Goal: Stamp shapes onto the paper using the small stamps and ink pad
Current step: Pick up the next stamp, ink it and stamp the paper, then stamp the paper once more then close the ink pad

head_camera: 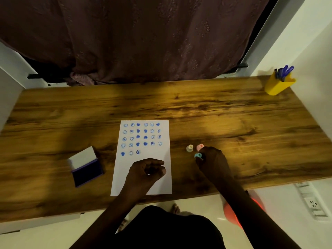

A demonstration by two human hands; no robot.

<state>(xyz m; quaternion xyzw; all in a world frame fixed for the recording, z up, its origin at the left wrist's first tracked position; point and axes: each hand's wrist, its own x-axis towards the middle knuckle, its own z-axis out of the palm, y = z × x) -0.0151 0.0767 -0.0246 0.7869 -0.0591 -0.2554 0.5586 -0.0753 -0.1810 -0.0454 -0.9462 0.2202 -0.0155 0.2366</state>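
Wooden desk (215, 112), curtain (134, 38) beyond | paper (143, 159) pinned under curled left hand (146, 172) | teal stamp (198, 155) pinched by right hand (212, 159)

The paper (142, 157) is laid centrally on the table (215, 112), the ink pad (86, 167) left of it, three stamps (189, 148) right, a pen cup (278, 83) set far right behind

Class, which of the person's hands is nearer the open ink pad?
Left. The left hand rests on the paper beside the ink pad; the right hand is beyond the paper, at the stamps.
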